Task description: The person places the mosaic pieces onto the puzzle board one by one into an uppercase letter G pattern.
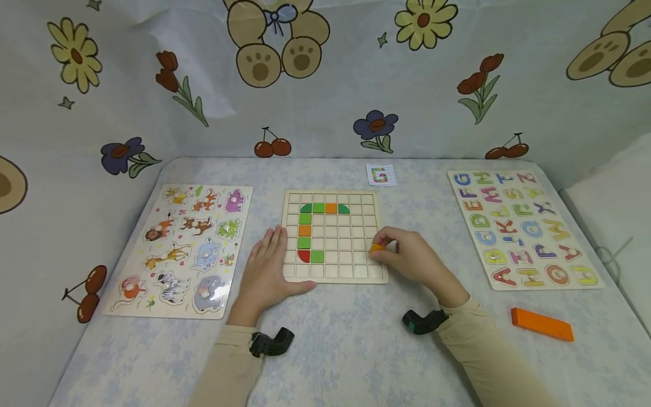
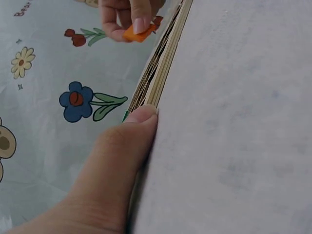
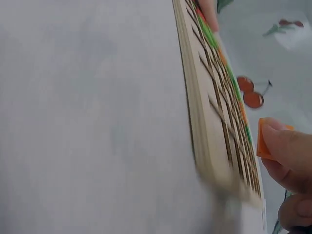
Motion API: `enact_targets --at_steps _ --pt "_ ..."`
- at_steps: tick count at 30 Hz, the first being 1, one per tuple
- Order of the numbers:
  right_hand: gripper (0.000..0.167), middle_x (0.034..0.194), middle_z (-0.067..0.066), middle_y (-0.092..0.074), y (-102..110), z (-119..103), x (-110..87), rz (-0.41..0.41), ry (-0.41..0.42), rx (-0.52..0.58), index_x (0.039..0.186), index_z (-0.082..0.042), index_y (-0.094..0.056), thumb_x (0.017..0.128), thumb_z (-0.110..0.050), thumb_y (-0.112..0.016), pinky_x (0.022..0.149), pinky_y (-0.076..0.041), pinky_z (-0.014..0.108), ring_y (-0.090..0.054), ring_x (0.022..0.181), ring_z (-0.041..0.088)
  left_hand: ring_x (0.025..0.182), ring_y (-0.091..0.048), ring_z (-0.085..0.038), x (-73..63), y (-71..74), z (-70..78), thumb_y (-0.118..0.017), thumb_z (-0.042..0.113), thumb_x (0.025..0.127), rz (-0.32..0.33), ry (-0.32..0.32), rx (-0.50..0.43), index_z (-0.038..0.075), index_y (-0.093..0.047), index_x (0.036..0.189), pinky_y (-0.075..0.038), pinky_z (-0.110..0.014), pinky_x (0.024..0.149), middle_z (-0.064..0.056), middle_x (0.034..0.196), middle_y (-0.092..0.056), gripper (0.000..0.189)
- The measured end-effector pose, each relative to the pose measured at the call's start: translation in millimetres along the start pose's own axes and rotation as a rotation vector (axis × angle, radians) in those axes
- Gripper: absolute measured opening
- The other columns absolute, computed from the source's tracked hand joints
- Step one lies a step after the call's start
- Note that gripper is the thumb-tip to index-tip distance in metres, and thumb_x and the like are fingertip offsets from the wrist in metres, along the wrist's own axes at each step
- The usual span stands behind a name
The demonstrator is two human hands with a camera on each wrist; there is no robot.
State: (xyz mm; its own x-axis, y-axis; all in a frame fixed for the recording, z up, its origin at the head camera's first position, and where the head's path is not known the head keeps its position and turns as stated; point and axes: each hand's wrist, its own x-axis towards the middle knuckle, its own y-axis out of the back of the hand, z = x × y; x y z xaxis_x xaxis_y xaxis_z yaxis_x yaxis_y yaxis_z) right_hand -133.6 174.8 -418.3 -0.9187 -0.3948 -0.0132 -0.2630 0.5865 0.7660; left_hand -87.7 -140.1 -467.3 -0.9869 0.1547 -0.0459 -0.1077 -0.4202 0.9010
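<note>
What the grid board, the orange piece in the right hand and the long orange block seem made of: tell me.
Grid board: probably plywood, matte and unpainted-looking; its edge shows pale stacked layers.
Orange piece: painted wood or plastic; the even colour and smooth face leave it open.
Long orange block: perhaps plastic or painted wood, smooth and evenly coloured, with no grain visible.

Orange sq. tile in R hand

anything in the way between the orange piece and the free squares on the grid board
Nothing visible: the right hand holds the orange piece at the right side of the grid board, with free squares directly to its left. The left hand is at the opposite edge.
</note>
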Motion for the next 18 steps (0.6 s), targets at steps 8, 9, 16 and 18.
enact_targets --at_steps 8,9,16,18 --pt "0.019 0.086 -0.009 -0.065 -34 -39 22.5 -0.089 0.06 0.057 0.094 -0.022 -0.064 0.085 -0.027 -0.08 0.062 -0.046 0.026 -0.053 0.066 0.012 0.157 -0.001 -0.026 -0.7 2.5 2.6 -0.069 0.083 0.063 -0.007 0.002 0.003 0.007 -0.003 0.16 -0.007 -0.049 0.127 -0.008 0.169 -0.002 0.139" --pt "0.019 0.085 -0.009 -0.065 -38 -41 24.6 -0.091 0.068 0.057 0.094 -0.021 -0.064 0.085 -0.026 -0.08 0.064 -0.046 0.026 -0.054 0.068 0.011 0.157 -0.001 -0.025 -0.6 2.5 2.7 -0.069 0.083 0.063 -0.008 0.004 0.005 0.007 -0.003 0.16 -0.007 -0.048 0.127 -0.008 0.169 -0.002 0.139" --pt "0.016 0.085 -0.009 -0.065 -52 -50 34.0 -0.098 0.071 0.02 0.095 -0.021 -0.066 0.086 -0.024 -0.079 0.07 -0.049 0.026 -0.057 0.075 0.009 0.157 0.0 -0.025 -0.4 1.4 1.4 -0.068 0.084 0.064 -0.012 0.005 0.015 0.008 -0.003 0.16 -0.007 -0.048 0.127 -0.008 0.169 -0.001 0.138" --pt "0.015 0.087 -0.008 -0.064 -53 -50 34.5 -0.095 0.07 0.006 0.095 -0.021 -0.068 0.086 -0.024 -0.078 0.071 -0.049 0.027 -0.056 0.077 0.01 0.157 0.001 -0.024 -0.5 1.0 1.0 -0.067 0.084 0.064 -0.011 0.003 0.014 0.008 -0.003 0.16 -0.007 -0.048 0.127 -0.007 0.169 -0.001 0.139"
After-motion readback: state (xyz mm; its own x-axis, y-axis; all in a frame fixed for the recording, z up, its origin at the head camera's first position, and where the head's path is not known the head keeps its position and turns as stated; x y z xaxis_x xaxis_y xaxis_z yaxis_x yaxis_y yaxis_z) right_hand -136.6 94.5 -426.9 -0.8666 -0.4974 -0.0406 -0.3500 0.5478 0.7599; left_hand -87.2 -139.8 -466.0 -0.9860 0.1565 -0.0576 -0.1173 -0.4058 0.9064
